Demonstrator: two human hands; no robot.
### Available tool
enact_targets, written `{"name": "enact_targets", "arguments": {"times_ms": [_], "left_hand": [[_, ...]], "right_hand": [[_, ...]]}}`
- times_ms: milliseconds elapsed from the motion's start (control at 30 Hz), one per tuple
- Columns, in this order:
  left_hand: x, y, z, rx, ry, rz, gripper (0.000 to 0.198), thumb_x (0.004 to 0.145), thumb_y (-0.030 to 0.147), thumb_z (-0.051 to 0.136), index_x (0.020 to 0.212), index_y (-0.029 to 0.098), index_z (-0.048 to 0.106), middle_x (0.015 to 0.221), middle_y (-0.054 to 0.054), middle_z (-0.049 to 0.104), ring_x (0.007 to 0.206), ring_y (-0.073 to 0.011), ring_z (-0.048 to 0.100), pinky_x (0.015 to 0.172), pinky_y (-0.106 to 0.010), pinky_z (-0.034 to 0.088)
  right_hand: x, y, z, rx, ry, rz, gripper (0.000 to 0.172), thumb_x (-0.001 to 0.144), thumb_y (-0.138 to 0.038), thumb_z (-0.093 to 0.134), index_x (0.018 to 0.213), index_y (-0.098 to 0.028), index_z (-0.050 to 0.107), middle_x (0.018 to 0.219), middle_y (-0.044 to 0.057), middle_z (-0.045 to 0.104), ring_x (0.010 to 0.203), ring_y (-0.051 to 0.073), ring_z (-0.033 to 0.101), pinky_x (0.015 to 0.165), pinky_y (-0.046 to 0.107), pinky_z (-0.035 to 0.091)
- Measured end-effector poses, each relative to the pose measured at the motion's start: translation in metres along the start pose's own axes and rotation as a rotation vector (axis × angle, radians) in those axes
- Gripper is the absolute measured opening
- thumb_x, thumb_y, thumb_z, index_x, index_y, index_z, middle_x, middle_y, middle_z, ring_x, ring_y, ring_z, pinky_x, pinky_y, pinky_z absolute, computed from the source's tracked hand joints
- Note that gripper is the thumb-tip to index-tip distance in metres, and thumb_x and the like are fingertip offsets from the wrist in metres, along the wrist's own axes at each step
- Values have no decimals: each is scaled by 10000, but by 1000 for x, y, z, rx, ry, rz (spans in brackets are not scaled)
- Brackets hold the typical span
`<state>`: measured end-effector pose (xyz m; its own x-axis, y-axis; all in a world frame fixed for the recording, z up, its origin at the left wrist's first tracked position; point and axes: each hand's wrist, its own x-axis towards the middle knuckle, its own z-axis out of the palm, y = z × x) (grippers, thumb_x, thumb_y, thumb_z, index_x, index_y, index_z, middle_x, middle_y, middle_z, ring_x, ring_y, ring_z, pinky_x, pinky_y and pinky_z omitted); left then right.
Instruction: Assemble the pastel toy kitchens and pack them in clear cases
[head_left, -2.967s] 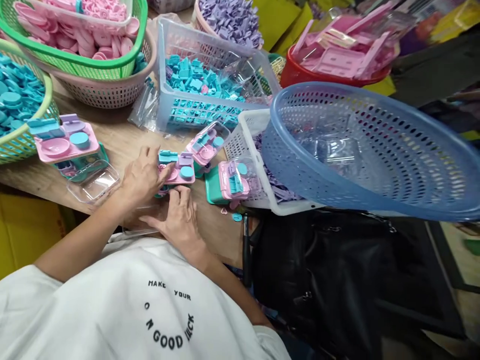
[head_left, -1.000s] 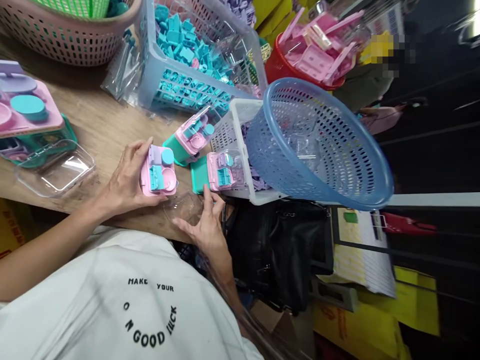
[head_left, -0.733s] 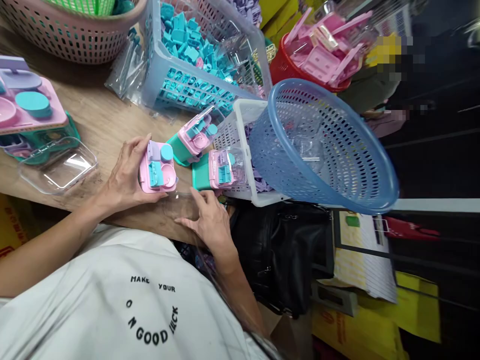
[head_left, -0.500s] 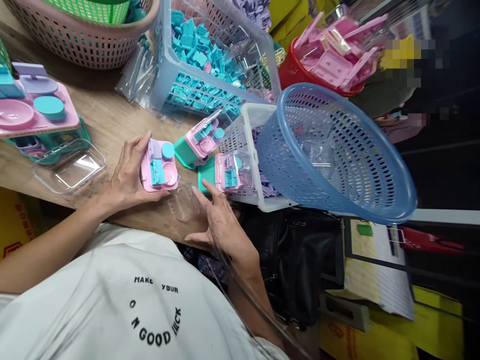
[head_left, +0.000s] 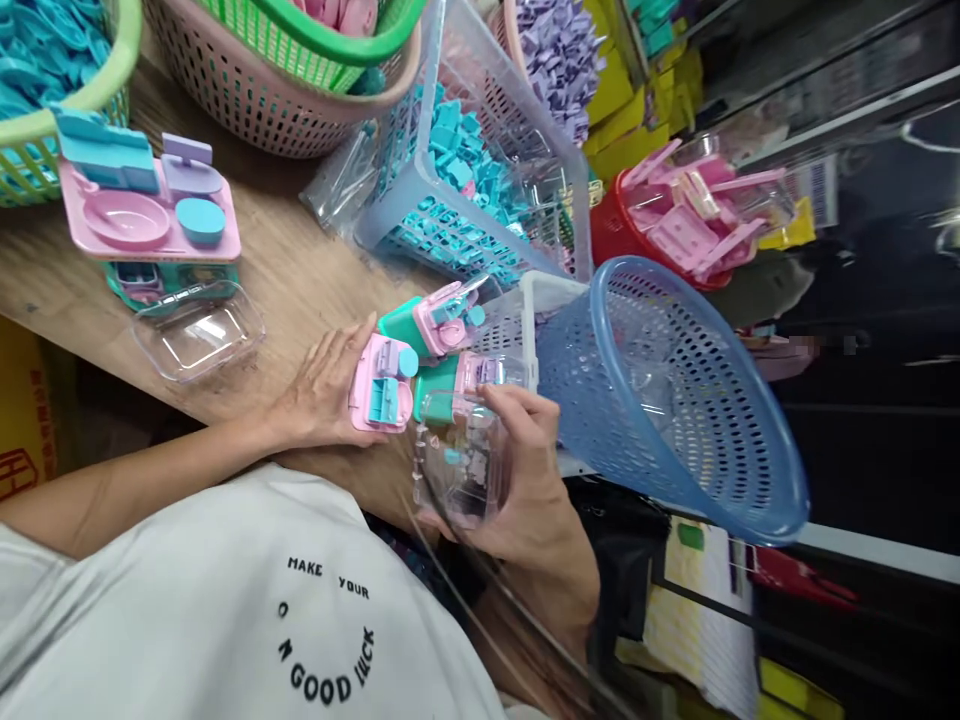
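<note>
My left hand (head_left: 324, 388) is closed around a small toy kitchen set (head_left: 384, 385), a pink base with purple and blue pieces on top. In my right hand (head_left: 529, 480) is a clear plastic cover (head_left: 461, 460), gripped at its edges and tilted beside the toy set. The two are apart. Just beyond lie two similar toy sets, one green-bottomed set (head_left: 420, 325) and another green-bottomed set (head_left: 436, 385), each with a clear cover at its right end.
A larger pink toy set (head_left: 150, 205) and a clear cover (head_left: 199, 330) are at left. Behind stand a clear crate (head_left: 405, 210) of blue parts and a pink basket (head_left: 247, 95). To the right, a blue basket (head_left: 592, 370) leans over a white basket (head_left: 530, 320).
My right hand has picked the clear cover up off the table and raised it beside the toy set. My left hand still holds the toy set. The whole view has shifted.
</note>
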<state>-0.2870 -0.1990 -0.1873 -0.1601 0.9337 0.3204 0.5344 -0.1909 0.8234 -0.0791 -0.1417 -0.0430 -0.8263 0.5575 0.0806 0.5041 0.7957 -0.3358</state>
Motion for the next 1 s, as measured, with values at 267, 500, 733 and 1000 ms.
{"name": "enact_targets", "arguments": {"times_ms": [267, 500, 733, 1000], "left_hand": [[-4, 9, 17, 6, -74, -54, 1191, 664, 576, 750, 1589, 94, 175, 1511, -250, 451, 1347, -407, 472, 1112, -505, 373], [-4, 10, 11, 32, -85, -31, 1147, 735, 669, 680, 1567, 23, 224, 1479, -260, 487, 1328, -385, 489, 1106, -475, 370], [-5, 9, 15, 45, -59, -19, 1133, 768, 722, 617, 1565, 24, 215, 1467, -252, 496, 1320, -368, 488, 1098, -466, 366], [-7, 7, 16, 33, -87, -50, 1102, 771, 669, 613, 1553, 5, 210, 1466, -269, 488, 1319, -389, 479, 1098, -485, 363]], "right_hand": [[53, -27, 9, -229, -96, -28, 861, 853, -359, 700, 1576, -326, 233, 1476, 148, 328, 1418, 368, 379, 1135, 596, 433], [54, -27, 21, -260, -189, 23, 959, 828, -314, 718, 1606, -301, 158, 1505, 156, 327, 1446, 386, 334, 1150, 625, 384], [57, -25, 17, -250, -267, -16, 985, 807, -222, 725, 1606, -310, 155, 1443, 149, 349, 1403, 362, 372, 1121, 609, 431], [55, -14, 19, -131, -254, -13, 995, 766, -345, 791, 1567, -317, 201, 1356, 125, 360, 1317, 337, 443, 1090, 574, 485]]}}
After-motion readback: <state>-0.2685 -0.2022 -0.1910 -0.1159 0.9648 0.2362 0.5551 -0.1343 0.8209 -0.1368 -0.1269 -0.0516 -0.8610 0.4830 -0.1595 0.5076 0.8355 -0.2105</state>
